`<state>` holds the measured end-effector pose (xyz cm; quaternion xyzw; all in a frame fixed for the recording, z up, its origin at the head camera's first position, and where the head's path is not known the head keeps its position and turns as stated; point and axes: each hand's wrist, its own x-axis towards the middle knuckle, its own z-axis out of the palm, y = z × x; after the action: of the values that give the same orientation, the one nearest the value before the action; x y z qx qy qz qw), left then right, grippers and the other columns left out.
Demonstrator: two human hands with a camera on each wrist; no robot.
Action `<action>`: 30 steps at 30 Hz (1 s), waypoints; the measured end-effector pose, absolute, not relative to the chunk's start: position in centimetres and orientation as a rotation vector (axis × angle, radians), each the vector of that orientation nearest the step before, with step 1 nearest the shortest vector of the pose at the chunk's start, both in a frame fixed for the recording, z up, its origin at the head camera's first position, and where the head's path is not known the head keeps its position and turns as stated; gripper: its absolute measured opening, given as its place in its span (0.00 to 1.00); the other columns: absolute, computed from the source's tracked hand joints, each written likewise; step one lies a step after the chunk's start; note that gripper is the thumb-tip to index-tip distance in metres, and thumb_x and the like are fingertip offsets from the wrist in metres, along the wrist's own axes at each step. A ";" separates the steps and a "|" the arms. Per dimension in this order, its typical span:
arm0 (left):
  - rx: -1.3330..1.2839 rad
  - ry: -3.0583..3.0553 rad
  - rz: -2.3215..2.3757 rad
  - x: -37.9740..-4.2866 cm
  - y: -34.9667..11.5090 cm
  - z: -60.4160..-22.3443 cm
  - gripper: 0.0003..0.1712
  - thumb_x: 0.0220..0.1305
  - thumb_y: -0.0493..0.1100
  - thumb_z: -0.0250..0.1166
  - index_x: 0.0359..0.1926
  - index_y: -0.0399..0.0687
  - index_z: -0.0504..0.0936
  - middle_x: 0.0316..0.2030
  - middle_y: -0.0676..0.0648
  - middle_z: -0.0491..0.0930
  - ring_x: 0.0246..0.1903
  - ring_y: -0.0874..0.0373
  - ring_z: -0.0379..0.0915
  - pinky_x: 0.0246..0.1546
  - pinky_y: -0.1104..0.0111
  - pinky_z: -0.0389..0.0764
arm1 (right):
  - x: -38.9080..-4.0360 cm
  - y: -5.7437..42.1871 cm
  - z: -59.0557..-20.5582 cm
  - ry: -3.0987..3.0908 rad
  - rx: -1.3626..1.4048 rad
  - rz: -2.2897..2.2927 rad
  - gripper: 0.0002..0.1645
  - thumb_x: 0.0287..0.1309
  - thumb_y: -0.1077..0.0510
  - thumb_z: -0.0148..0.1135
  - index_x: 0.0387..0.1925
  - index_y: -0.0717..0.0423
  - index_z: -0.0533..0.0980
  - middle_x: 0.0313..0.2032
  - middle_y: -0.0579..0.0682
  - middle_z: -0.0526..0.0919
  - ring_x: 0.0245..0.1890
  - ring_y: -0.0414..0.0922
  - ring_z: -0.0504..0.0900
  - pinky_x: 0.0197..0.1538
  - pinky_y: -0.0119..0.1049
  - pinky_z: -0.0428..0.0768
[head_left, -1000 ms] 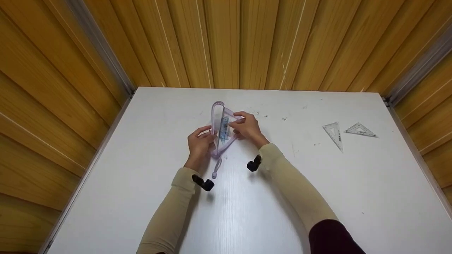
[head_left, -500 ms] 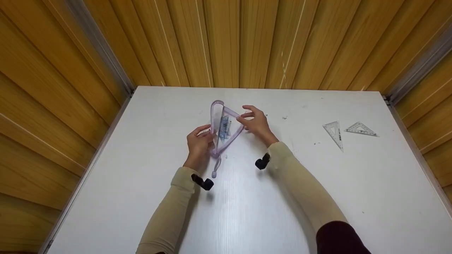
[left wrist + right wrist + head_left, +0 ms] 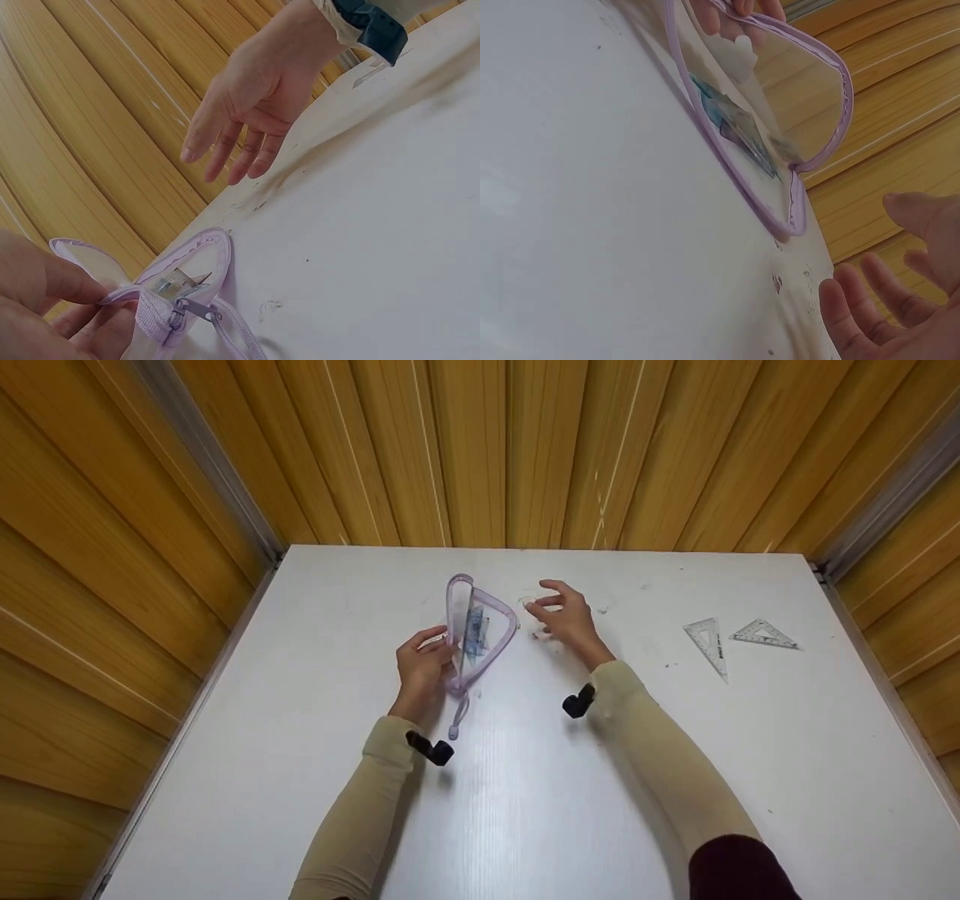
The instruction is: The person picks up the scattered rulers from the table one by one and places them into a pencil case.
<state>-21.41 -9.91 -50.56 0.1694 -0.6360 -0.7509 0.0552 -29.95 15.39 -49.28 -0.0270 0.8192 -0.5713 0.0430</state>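
Observation:
My left hand (image 3: 421, 666) pinches the near left edge of a clear zip pouch (image 3: 504, 636) with lilac trim. The pouch stands unzipped, its mouth spread wide. Inside lies a blue, partly see-through item (image 3: 475, 631), also visible as a teal shape (image 3: 735, 127) in the right wrist view. A grey zipper pull (image 3: 196, 309) and a lilac wrist strap (image 3: 460, 712) hang from the near corner. Apart from the pouch, on its right, my right hand (image 3: 568, 619) hovers with loosely bent fingers and nothing in them.
Two clear set squares lie on the white table (image 3: 510, 810) at the right: a long one (image 3: 709, 649) and a flatter one (image 3: 766, 636). Wood-patterned walls (image 3: 480, 450) border the table's back and sides. Small dark marks (image 3: 671, 665) dot the tabletop.
My right hand has come out of the pouch's mouth, drawn its far flap to the right, let go and moved off rightward. My left hand has kept its hold in place.

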 end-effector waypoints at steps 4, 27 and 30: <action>0.503 -1.907 -2.297 -21.5 -9.9 -50.6 0.20 0.59 0.26 0.70 0.52 0.40 0.86 0.43 0.37 0.88 0.33 0.53 0.82 0.24 0.70 0.78 | -30.0 16.5 -49.3 2.524 -0.036 -1.732 0.36 0.67 0.51 0.69 0.73 0.47 0.68 0.55 0.56 0.82 0.50 0.56 0.85 0.49 0.48 0.85; 0.491 -1.902 -2.309 -21.4 -9.9 -50.7 0.19 0.60 0.26 0.70 0.53 0.41 0.86 0.43 0.37 0.88 0.29 0.54 0.81 0.24 0.69 0.78 | -29.7 23.7 -49.2 2.652 0.095 -1.688 0.47 0.66 0.45 0.69 0.79 0.47 0.58 0.61 0.60 0.78 0.58 0.55 0.80 0.54 0.46 0.81; 0.488 -1.895 -2.309 -21.5 -9.9 -50.6 0.19 0.60 0.26 0.70 0.52 0.39 0.86 0.42 0.38 0.88 0.30 0.54 0.82 0.25 0.69 0.79 | -29.6 24.7 -49.1 2.670 0.129 -1.698 0.47 0.66 0.45 0.69 0.79 0.47 0.57 0.62 0.60 0.77 0.60 0.56 0.77 0.58 0.48 0.79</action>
<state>-21.47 -9.94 -50.63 0.1608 -0.6251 -0.7616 0.0573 -29.61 24.66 -49.14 0.0407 0.8431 -0.5361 -0.0127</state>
